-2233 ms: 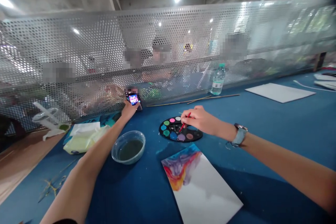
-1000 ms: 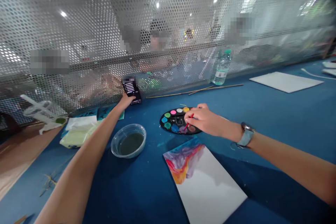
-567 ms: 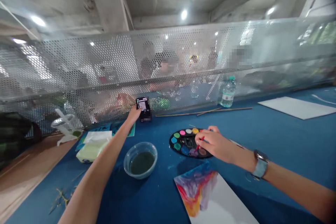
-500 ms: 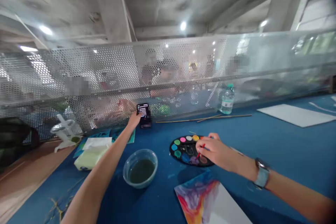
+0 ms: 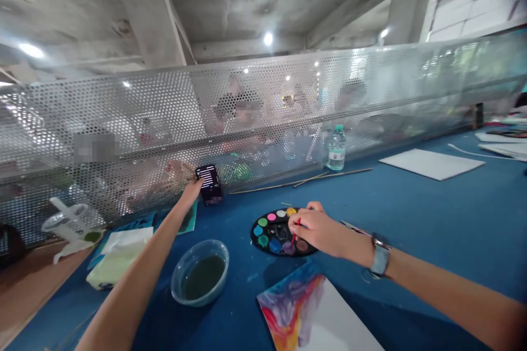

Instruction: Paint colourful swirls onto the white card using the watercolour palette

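Right hand (image 5: 316, 229) clamped on brush (image 5: 296, 233), steep, tip down-left at purple paint (image 5: 288, 249); left hand (image 5: 192, 193) holds phone (image 5: 211, 191); bowl (image 5: 178, 286): dark liquid (image 5: 205, 277).

1. The left hand (image 5: 192, 192) is at the phone (image 5: 209, 180), with the thumb on its lit screen; the other fingers are not clear to see.
2. The right hand (image 5: 315, 229) holds a red brush (image 5: 296, 232), and the tip is at the purple paint of the black palette (image 5: 273, 232).
3. Nearer than the palette lies a canvas (image 5: 325, 318), partly painted in blue, purple, red and orange.
4. To the left of the palette stands a bowl (image 5: 175, 279) with dark water.
5. Behind, near the perforated panel (image 5: 156, 120), are thin sticks (image 5: 307, 179) and an upright bottle (image 5: 336, 151).
6. A white board (image 5: 431, 164) lies farther right on the blue table (image 5: 415, 219).
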{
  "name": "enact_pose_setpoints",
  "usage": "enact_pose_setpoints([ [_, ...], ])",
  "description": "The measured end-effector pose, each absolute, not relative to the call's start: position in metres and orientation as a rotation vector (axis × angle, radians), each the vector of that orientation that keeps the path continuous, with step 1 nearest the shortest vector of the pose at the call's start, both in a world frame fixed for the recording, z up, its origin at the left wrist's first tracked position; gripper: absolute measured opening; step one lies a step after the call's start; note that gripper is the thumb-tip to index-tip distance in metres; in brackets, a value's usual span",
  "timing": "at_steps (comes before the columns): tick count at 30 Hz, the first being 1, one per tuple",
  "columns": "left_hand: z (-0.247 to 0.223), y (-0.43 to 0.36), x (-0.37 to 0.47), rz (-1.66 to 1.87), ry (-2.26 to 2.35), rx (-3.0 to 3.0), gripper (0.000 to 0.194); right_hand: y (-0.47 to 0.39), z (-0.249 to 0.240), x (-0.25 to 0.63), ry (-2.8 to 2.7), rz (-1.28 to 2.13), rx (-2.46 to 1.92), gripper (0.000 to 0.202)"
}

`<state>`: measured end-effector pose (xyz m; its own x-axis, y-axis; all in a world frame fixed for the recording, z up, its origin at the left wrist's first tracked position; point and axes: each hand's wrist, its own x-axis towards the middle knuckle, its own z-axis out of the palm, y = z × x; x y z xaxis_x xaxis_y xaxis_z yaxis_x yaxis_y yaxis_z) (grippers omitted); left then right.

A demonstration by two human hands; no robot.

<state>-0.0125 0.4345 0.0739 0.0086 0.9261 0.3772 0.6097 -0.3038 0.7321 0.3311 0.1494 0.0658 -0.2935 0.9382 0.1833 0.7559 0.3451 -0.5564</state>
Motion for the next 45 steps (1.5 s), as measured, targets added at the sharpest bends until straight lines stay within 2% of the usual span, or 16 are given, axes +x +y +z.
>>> enact_pose_setpoints([
  [12, 0.071, 0.447, -0.025, 1.011, 1.653, 1.887, 0.035, 0.149, 0.071, 0.335, -2.033, 0.564, -1.464, 0.036],
  [25, 0.056, 0.451, -0.016, 1.155, 1.657, 1.819, 0.039, 0.152, 0.067, 0.337, -2.096, 0.566, -1.525, 0.034],
  [45, 0.06, 0.45, -0.02, 1.135, 1.663, 1.67, 0.04, 0.154, 0.059, 0.332, -2.066, 0.484, -1.518, 0.033],
])
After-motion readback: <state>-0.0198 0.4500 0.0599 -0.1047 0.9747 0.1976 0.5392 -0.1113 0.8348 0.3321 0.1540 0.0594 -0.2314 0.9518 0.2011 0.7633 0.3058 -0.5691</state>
